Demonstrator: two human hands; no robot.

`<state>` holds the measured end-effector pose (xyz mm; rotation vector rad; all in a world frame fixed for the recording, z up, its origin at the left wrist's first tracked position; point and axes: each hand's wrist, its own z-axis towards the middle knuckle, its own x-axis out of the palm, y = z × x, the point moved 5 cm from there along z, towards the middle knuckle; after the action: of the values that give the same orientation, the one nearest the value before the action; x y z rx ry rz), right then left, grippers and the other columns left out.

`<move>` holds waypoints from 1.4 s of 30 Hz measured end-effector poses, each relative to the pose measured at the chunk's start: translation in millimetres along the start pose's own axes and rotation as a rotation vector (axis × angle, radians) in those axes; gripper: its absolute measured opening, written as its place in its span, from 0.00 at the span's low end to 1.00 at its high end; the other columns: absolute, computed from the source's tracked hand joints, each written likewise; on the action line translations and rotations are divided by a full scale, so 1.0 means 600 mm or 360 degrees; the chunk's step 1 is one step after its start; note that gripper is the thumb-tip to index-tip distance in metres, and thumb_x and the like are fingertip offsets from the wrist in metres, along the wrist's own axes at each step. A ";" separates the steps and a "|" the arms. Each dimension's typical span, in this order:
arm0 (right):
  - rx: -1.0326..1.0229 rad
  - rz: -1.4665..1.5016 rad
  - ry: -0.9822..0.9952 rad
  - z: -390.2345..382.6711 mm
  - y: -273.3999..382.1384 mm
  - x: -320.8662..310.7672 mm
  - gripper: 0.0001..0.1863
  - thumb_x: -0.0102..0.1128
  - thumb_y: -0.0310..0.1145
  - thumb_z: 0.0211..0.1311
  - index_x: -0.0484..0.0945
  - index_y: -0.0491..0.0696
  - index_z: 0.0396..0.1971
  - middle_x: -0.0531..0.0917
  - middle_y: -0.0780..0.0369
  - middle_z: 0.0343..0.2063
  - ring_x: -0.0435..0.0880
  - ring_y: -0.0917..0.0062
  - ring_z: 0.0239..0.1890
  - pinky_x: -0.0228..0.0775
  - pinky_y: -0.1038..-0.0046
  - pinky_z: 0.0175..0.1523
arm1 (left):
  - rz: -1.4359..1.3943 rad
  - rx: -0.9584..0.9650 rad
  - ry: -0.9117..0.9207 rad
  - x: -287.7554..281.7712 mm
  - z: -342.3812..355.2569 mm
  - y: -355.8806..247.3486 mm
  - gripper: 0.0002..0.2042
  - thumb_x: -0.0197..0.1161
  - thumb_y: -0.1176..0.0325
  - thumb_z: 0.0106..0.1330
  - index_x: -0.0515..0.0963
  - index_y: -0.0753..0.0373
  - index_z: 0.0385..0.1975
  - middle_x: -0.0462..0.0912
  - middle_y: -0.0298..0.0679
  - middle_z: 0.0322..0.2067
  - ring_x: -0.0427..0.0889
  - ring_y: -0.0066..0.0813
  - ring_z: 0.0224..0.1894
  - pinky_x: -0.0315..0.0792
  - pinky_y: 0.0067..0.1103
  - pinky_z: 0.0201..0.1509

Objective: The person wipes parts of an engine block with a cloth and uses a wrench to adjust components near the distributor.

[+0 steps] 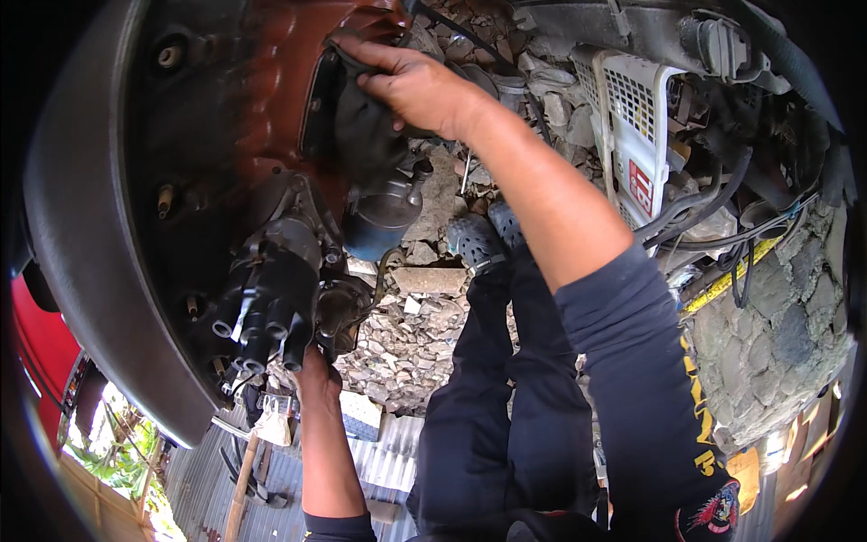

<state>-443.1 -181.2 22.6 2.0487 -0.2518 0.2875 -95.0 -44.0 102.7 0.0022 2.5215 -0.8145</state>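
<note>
My right hand [417, 90] reaches across the top middle, its fingers closed on a dark cloth [366, 113]. The cloth hangs against a black cover [318, 104] on the side of a red-brown engine block [280, 77]. Below the cloth is a blue rounded canister [377, 221]. Lower left, a black distributor cap [271, 303] with several stubby towers sticks out from the engine. My left hand [318, 375] reaches up under it, near a dark round housing [341, 312]; its fingers are hidden behind these parts.
A white plastic basket [637, 135] stands at right among cables and dark parts, with a yellow bar [727, 280] below. Loose rubble [406, 348] covers the ground around my feet. A wooden handle [240, 488] lies on corrugated metal [194, 488]. A long curved grey panel [86, 208] borders the left.
</note>
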 end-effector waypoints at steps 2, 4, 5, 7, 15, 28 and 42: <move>-0.0664 -0.0718 -0.0418 0.025 -0.013 -0.025 0.28 0.49 0.27 0.59 0.68 0.64 0.60 0.78 0.58 0.49 0.81 0.69 0.36 0.74 0.71 0.43 | 0.0025 0.0007 0.0070 0.023 -0.006 -0.019 0.29 0.54 0.50 0.66 0.62 0.67 0.58 0.72 0.46 0.53 0.73 0.34 0.54 0.68 0.28 0.58; -0.0372 -0.1271 -0.0446 0.007 0.012 -0.028 0.31 0.50 0.26 0.54 0.68 0.69 0.58 0.77 0.53 0.47 0.81 0.61 0.40 0.74 0.67 0.45 | 0.0031 -0.0065 0.0039 -0.001 0.001 -0.002 0.29 0.53 0.49 0.66 0.61 0.66 0.59 0.71 0.45 0.54 0.72 0.34 0.55 0.66 0.28 0.59; -0.0368 -0.1567 -0.0505 -0.001 0.023 -0.034 0.32 0.51 0.26 0.52 0.69 0.72 0.57 0.77 0.51 0.46 0.80 0.58 0.41 0.74 0.65 0.45 | 0.0025 -0.0090 0.0038 -0.006 0.006 0.003 0.30 0.53 0.49 0.67 0.61 0.66 0.59 0.70 0.45 0.55 0.72 0.34 0.55 0.65 0.28 0.60; -0.0443 -0.1696 -0.0712 -0.005 0.042 -0.052 0.31 0.51 0.29 0.51 0.69 0.73 0.56 0.79 0.55 0.45 0.79 0.58 0.44 0.73 0.61 0.46 | 0.0037 -0.0094 0.0018 0.010 -0.009 -0.006 0.30 0.54 0.49 0.66 0.61 0.66 0.59 0.68 0.45 0.57 0.71 0.33 0.56 0.64 0.28 0.60; 0.0058 0.0373 -0.0120 -0.004 0.014 0.011 0.26 0.46 0.25 0.57 0.68 0.50 0.59 0.78 0.58 0.50 0.74 0.73 0.55 0.63 0.74 0.58 | 0.0079 -0.0002 0.0027 0.016 -0.012 -0.016 0.30 0.58 0.51 0.64 0.61 0.64 0.59 0.67 0.43 0.55 0.69 0.30 0.55 0.62 0.28 0.60; -0.0126 -0.0547 -0.0250 -0.026 -0.065 0.097 0.31 0.41 0.23 0.58 0.57 0.46 0.65 0.79 0.49 0.42 0.78 0.73 0.43 0.68 0.79 0.49 | 0.0030 -0.0003 -0.0141 0.001 -0.005 -0.005 0.22 0.57 0.57 0.66 0.68 0.65 0.53 0.73 0.40 0.50 0.73 0.29 0.49 0.68 0.28 0.53; -0.0383 -0.0376 -0.0517 -0.029 -0.094 0.080 0.36 0.41 0.23 0.51 0.53 0.47 0.66 0.76 0.41 0.44 0.73 0.50 0.51 0.64 0.61 0.58 | 0.0050 0.0025 0.0028 0.004 0.002 -0.004 0.28 0.57 0.49 0.65 0.64 0.63 0.57 0.72 0.42 0.53 0.73 0.31 0.52 0.67 0.28 0.58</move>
<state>-382.3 -141.9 -1.6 1.8558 -0.2269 -0.2145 -97.2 -47.0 102.3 0.0548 2.5251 -0.8251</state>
